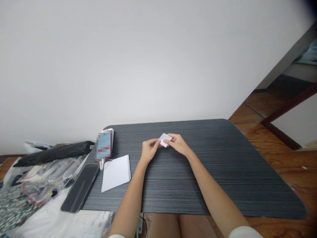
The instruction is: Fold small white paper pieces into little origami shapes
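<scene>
A small folded piece of white paper (164,138) is held between my two hands, over the middle of the dark table. My left hand (149,149) pinches its left corner between thumb and fingers. On the other side, my right hand (178,143) grips the paper with the thumb on top and the fingers behind it. Left of my left forearm lies a stack of white paper sheets (116,173) on the tabletop.
The dark wood-grain table (235,175) stands against a white wall. At its left edge lie a black phone (81,187) and a device with a blurred screen (104,145) with a white cable. Plastic bags (59,172) and a long black package (54,153) are piled left of the table.
</scene>
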Motion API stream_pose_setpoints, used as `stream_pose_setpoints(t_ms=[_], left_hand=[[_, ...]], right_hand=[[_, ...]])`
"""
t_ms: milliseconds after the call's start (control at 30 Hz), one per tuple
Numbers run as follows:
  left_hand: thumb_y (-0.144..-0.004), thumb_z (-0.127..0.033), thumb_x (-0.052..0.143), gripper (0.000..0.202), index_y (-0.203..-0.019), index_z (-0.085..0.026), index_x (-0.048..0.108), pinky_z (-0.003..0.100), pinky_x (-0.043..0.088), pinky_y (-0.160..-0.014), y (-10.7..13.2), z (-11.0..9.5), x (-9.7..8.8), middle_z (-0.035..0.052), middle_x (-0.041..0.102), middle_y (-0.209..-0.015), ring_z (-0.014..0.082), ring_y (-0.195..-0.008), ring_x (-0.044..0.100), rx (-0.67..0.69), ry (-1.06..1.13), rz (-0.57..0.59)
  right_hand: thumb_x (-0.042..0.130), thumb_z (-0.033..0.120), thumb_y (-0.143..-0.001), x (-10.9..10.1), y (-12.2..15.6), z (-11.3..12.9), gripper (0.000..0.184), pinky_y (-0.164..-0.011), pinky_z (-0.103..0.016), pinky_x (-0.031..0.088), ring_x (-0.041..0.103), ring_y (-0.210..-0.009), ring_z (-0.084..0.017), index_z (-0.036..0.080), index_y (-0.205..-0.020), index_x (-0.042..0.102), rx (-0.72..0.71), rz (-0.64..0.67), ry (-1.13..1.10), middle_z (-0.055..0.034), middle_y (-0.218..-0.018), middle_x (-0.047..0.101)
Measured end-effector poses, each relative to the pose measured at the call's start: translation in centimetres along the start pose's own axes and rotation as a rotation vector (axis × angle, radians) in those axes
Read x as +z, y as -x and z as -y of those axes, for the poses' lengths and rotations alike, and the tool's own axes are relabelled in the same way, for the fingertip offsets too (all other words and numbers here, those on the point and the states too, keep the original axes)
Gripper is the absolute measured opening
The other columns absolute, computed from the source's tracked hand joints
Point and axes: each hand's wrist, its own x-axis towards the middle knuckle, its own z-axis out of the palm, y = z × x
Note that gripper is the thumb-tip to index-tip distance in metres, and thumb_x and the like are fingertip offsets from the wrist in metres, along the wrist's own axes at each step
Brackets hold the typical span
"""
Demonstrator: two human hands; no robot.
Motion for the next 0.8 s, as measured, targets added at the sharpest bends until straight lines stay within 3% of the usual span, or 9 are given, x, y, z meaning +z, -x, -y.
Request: stream_pose_setpoints(t_ms=[133, 333, 600, 800], left_hand=[[-0.069, -0.033, 0.059, 0.026, -0.081, -0.011, 0.067, 0.026, 0.048, -0.057, -0.1, -0.4, 0.2, 0.004, 0.066, -0.061, 0.0139, -0.053, 0.058, -0.117, 0.225, 0.038], [-0.068, -0.037, 0.061, 0.034, -0.086, -0.008, 0.065, 0.03, 0.051, -0.061, -0.2, -0.2, 0.3, 0.0084, 0.067, -0.068, 0.0167, -0.06, 0.063, -0.23, 0.484, 0.106], [-0.065, -0.039, 0.065, 0.033, -0.076, -0.008, 0.065, 0.035, 0.053, -0.071, -0.1, -0.4, 0.2, 0.0079, 0.068, -0.067, 0.0171, -0.063, 0.065, -0.335, 0.536, 0.131], [-0.066, -0.037, 0.065, 0.031, -0.077, -0.008, 0.064, 0.036, 0.053, -0.073, -0.1, -0.3, 0.2, 0.0081, 0.068, -0.068, 0.0179, -0.065, 0.065, -0.329, 0.509, 0.156]], right_hand=[[0.059, 0.033, -0.07, 0.0, 0.2, 0.1, 0.03, -0.034, -0.019, 0.03, 0.047, -0.036, -0.008, 0.012, -0.092, 0.062, 0.024, 0.041, -0.041, 0.0023, -0.049, 0.057], [0.055, 0.026, -0.069, -0.5, 0.4, 0.5, 0.025, -0.035, -0.018, 0.03, 0.044, -0.034, -0.006, 0.013, -0.087, 0.066, 0.028, 0.046, -0.059, 0.0043, -0.039, 0.052], [0.051, 0.017, -0.066, -0.7, 0.5, 0.7, 0.021, -0.038, -0.018, 0.03, 0.044, -0.037, -0.006, 0.013, -0.079, 0.067, 0.009, 0.081, -0.047, 0.0045, -0.04, 0.051], [0.051, 0.015, -0.067, -1.0, 0.9, 1.3, 0.019, -0.042, -0.019, 0.03, 0.045, -0.042, -0.006, 0.013, -0.077, 0.067, -0.019, 0.137, -0.022, 0.0032, -0.048, 0.053]])
